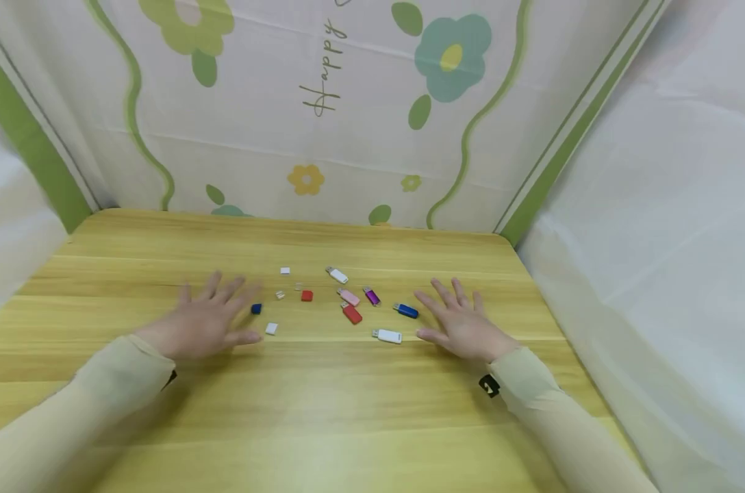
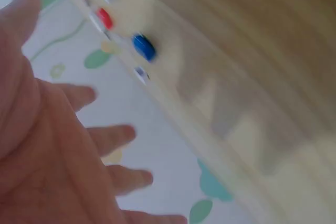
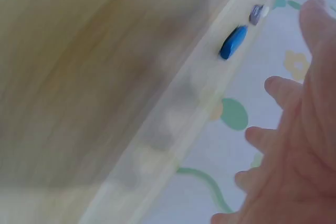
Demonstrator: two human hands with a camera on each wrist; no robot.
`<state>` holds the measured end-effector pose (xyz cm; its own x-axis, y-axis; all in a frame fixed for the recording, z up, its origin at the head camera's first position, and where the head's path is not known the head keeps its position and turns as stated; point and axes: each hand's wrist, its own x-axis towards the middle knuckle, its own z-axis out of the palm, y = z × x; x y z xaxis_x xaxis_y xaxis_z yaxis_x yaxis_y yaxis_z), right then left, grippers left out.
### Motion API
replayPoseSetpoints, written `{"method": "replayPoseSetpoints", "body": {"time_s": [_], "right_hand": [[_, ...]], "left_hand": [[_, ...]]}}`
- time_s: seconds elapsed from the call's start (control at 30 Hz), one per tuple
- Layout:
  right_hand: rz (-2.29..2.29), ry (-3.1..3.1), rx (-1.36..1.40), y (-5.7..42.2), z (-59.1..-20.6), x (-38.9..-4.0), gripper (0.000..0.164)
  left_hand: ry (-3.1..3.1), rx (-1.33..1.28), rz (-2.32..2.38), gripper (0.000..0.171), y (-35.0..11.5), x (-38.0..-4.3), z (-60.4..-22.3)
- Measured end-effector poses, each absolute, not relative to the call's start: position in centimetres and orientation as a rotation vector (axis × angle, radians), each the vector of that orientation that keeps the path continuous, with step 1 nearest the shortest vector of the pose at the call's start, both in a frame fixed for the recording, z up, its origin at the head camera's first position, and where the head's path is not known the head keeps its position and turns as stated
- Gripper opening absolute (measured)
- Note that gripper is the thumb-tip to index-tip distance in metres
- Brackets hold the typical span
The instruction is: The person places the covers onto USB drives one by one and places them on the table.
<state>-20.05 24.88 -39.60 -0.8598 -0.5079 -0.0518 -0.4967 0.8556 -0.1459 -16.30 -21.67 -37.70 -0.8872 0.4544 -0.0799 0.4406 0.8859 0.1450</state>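
Observation:
My left hand (image 1: 203, 322) is spread over the table left of several small caps, its fingers straight and holding nothing. Nearest to it are a blue cap (image 1: 257, 309) and a white cap (image 1: 272, 329). A red cap (image 1: 307, 296) and another white cap (image 1: 285, 271) lie further in. On the right my right hand (image 1: 465, 325) hovers with fingers fanned out, beside a blue USB stick (image 1: 406, 311) and a white USB stick (image 1: 387, 336). Between the hands lie a red USB stick (image 1: 351, 313), a pink one (image 1: 349, 297), a purple one (image 1: 372, 296) and a second white one (image 1: 337, 275).
Two small clear or whitish pieces, one a little clear cap (image 1: 280, 295), lie among the caps. The wooden table (image 1: 323, 418) ends at a flower-printed curtain (image 1: 360, 144) behind. White cloth (image 1: 668, 274) hangs along the right side.

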Motion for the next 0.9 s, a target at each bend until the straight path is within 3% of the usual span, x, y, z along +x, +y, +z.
{"method": "replayPoseSetpoints", "body": {"time_s": [0.23, 0.47, 0.67, 0.9], "right_hand": [[-0.204, 2.964, -0.951, 22.9, -40.0, -20.3, 0.070], [-0.158, 2.962, -1.152, 20.8, -40.3, -20.0, 0.063], [-0.202, 2.944, -1.310, 19.6, -40.4, -19.3, 0.047], [-0.170, 2.959, -1.283, 18.5, -40.5, -18.8, 0.030]], "left_hand": [[2.983, 0.996, 0.222, 0.058, -20.8, -16.7, -38.0], [2.988, 1.010, 0.244, 0.041, -19.7, -17.0, -38.3], [2.946, 1.005, 0.319, 0.026, -18.7, -17.2, -38.8], [2.948, 1.001, 0.376, 0.017, -18.2, -17.1, -39.4]]}}
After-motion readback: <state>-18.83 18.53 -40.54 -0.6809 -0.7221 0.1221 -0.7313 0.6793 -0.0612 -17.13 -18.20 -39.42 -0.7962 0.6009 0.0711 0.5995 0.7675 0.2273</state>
